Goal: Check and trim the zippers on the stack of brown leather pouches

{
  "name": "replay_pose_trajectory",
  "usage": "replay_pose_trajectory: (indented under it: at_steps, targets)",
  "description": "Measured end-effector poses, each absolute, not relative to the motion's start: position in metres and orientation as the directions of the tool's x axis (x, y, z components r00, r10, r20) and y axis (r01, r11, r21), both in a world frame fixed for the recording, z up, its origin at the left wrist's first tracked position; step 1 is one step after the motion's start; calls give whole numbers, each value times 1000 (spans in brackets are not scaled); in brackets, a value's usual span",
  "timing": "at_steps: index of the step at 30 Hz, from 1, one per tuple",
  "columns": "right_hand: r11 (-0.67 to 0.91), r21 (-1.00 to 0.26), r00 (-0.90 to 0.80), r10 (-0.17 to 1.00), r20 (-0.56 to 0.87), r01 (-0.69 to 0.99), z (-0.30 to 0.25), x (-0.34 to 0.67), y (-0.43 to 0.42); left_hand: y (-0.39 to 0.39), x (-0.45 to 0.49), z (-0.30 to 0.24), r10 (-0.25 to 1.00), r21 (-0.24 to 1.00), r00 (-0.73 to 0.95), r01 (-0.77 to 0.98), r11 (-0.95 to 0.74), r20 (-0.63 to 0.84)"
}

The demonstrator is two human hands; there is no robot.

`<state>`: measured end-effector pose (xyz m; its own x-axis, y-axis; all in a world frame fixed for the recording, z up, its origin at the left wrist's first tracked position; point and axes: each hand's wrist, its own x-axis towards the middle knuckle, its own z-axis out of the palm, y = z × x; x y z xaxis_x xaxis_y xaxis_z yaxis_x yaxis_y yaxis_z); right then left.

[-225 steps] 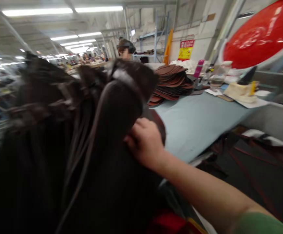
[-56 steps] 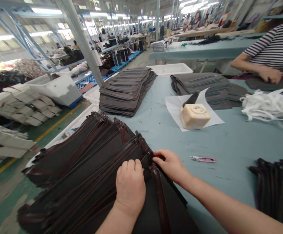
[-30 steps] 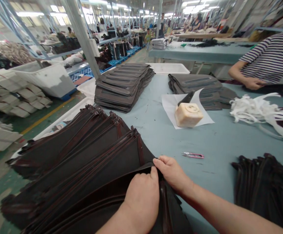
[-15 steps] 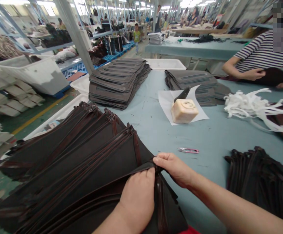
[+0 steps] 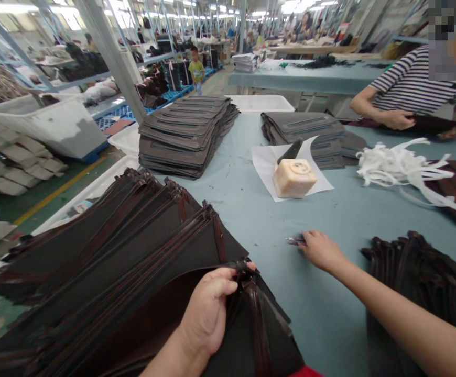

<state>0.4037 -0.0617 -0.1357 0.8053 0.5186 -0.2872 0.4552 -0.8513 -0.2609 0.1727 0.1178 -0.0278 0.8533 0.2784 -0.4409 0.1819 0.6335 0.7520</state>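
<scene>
Moving off the leather, the right hand (image 5: 322, 250) is reaching to the little snips (image 5: 294, 241) on the blue table (image 5: 314, 319); I cannot tell if it is holding them. The left hand (image 5: 206, 314) is gripping a soft, bendy leather piece (image 5: 133, 319) by its zipper edge, on top of the fanned pile (image 5: 106, 235).

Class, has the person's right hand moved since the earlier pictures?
Yes: the right hand moved rightward off the dark zippered panels to the pink-handled snips.
</scene>
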Motion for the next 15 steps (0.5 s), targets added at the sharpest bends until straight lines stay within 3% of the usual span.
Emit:
replay_pose_trajectory:
  at_steps: [4, 8, 10, 12, 15]
  targets:
    - [-873, -212, 800, 488, -349, 440, -154, 410, -88, 113, 178, -27, 320, 771, 793, 271, 576, -518]
    - [-858, -289, 727, 513, -456, 424, -144, 402, -82, 104, 183, -30, 356, 839, 772, 405, 362, -527]
    - [-788, -472, 624, 608, -491, 396, -122, 390, -72, 100, 183, -34, 403, 873, 775, 449, 191, -487]
    - [-604, -749, 457, 766, -451, 273, -92, 374, -61, 96, 182, -41, 444, 886, 788, 462, 30, -426]
    - [-421, -905, 257, 882, -395, 55, -50, 350, -48, 92, 181, -51, 464, 878, 811, 460, -132, -355]
